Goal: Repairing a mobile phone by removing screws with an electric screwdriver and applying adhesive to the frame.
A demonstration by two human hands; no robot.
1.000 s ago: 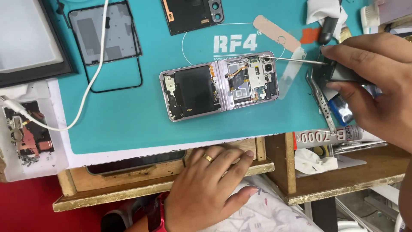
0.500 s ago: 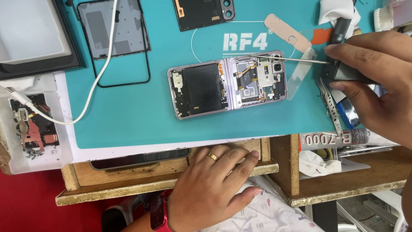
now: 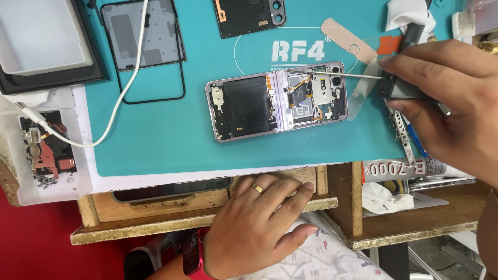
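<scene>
Your right hand [image 3: 446,103] sits at the right edge of the frame, its fingers pinching a small dark tool [image 3: 402,89] from which a thin metal probe [image 3: 337,74] reaches left over the open phone [image 3: 277,101]. Your left hand [image 3: 259,220] lies flat at bottom centre on the wooden bench [image 3: 155,228] edge, fingers loosely spread, holding nothing, a gold ring on one finger.

The phone lies mid-frame on the teal mat [image 3: 155,140], a folding type spread flat with its backs already off: a matte black square on its left half, bare boards, flex strips and a camera lens on its right. As I judge it, opening is done and the inner parts are mostly in place yet. A grey back panel [image 3: 140,33] and a black panel [image 3: 249,15] lie removed along the top edge. A white cable [image 3: 111,122] curves across the upper left to a clear tray [image 3: 44,150] of small metal parts
</scene>
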